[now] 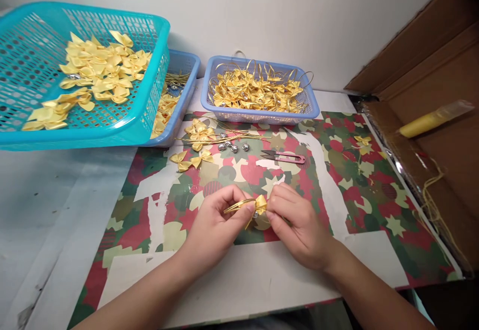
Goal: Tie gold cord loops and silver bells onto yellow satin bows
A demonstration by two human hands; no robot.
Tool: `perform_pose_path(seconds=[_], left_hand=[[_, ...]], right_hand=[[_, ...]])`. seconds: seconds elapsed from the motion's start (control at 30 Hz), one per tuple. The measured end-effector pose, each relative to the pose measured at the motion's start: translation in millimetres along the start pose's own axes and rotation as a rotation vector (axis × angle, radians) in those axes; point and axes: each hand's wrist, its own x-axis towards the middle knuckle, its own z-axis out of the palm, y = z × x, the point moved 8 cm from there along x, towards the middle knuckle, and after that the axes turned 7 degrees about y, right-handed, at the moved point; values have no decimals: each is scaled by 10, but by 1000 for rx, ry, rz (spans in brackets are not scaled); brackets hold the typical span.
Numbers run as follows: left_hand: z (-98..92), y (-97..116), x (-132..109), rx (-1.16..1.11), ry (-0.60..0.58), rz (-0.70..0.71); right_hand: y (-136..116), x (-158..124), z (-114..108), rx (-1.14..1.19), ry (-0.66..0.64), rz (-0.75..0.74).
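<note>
Head view: a yellow bow [261, 202] is held low over the patterned table cover [220, 176], between the two hands. By the left hand [220, 218], gold cord [236, 205] is grasped between thumb and forefinger, up against the bow's left side. The fingers of the right hand [297, 218] are curled tight, with the bow's right edge pinched at thumb and forefinger; whether cord is gripped there too cannot be told. A small silver bell [256, 215] is seen just under the bow, partly hidden. Risks, as judged: should the left pinch be slackened, the springy cord could be let fan out and the bow turned askew; should the right side be pulled too hard, the ribbon could be creased. Beyond the hands, loose bells [245, 147] are noted near the pink snips [288, 157]; being round, they could be set rolling by a knock. Loose bows [179, 161] are laid left of the blades, where ribbon could be nicked if the snips were shoved sideways.
</note>
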Motion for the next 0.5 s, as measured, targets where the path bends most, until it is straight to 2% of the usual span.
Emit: perform_pose_path(seconds=[0.33, 0.5], left_hand=[[1, -13, -1, -23, -9, 12], [-27, 15, 19, -35, 32, 34]], right_hand=[[64, -2, 8, 117, 6, 74], [102, -2, 23, 124, 9, 98]])
